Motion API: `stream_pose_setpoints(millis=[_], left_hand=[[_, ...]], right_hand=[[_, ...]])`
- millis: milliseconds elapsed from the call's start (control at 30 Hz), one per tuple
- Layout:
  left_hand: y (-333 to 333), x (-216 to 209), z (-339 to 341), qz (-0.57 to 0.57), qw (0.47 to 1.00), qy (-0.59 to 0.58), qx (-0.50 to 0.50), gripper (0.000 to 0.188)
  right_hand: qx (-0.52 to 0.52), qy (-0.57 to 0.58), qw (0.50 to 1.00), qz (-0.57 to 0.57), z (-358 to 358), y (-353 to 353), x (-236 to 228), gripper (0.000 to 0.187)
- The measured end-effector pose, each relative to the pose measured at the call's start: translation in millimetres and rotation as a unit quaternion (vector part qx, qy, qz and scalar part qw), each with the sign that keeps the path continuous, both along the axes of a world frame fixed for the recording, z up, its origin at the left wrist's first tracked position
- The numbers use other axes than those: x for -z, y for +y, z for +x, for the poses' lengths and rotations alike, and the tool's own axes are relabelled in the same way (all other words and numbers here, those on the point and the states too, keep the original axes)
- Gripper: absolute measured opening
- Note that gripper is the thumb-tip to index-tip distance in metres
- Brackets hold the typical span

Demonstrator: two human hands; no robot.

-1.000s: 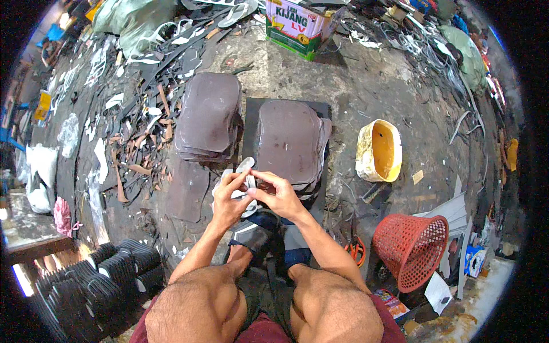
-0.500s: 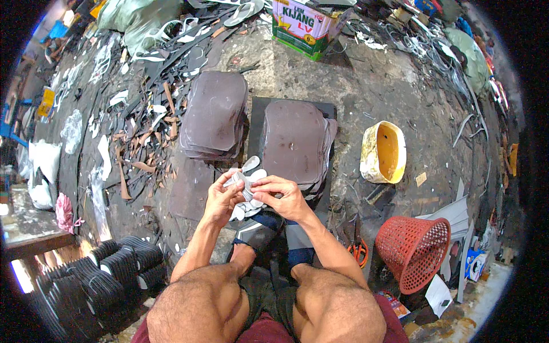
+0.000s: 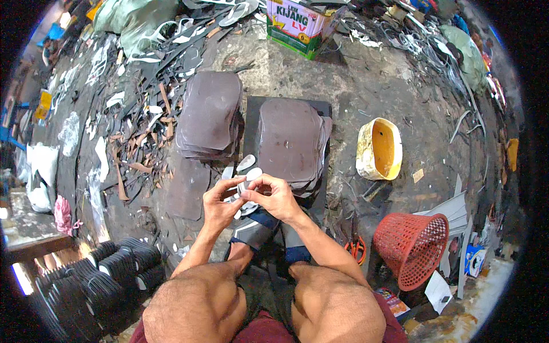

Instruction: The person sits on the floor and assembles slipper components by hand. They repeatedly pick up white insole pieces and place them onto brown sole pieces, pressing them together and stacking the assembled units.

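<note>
My left hand [image 3: 219, 201] and my right hand [image 3: 271, 195] meet in front of my feet, both closed in a pinch. Between their fingertips is a small white flat piece [image 3: 242, 187], mostly covered by the fingers. More white oval pieces [image 3: 246, 162] lie loosely around and beneath the hands, some partly hidden. Just beyond my right hand rises a stack of brown sheets with rounded corners [image 3: 289, 140], resting on a dark square board [image 3: 252, 114]. A second brown stack [image 3: 209, 111] stands to its left.
A yellowish tub [image 3: 362, 152] and a tipped red basket [image 3: 389, 243] are on the right, with orange-handled scissors [image 3: 355, 249] near the basket. A large square tin [image 3: 294, 28] stands far ahead. Scraps [image 3: 143, 137] cover the left floor; black soles [image 3: 97, 280] sit in rows lower left.
My fingertips have drawn closer together around the white piece, and the white ovals beside them have shifted and spread a little. The whole view has moved slightly.
</note>
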State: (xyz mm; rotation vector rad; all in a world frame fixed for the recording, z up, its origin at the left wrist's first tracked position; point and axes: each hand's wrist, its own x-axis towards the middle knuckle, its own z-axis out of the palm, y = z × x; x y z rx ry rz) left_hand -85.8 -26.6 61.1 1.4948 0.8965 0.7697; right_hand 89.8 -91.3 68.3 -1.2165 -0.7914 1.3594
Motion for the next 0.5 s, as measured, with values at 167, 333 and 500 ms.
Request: stream_pose_setpoints(millis=[167,333,500], left_hand=[[-2,-2,1,-0.017,0.998,-0.03,-0.043,0.048],[5,-3,-5,-0.391,0.897,-0.181,-0.104,0.055],[4,2,-5,-0.45,0.872,-0.171,-0.088,0.044]], right_hand=[[0.025,0.011,0.999,0.027,-3,-1,-2,0.02],[-0.053,-0.154,0.98,0.113,18,-5,-14,0.024],[-0.037,-0.15,0.971,0.182,18,-4,-7,0.019]])
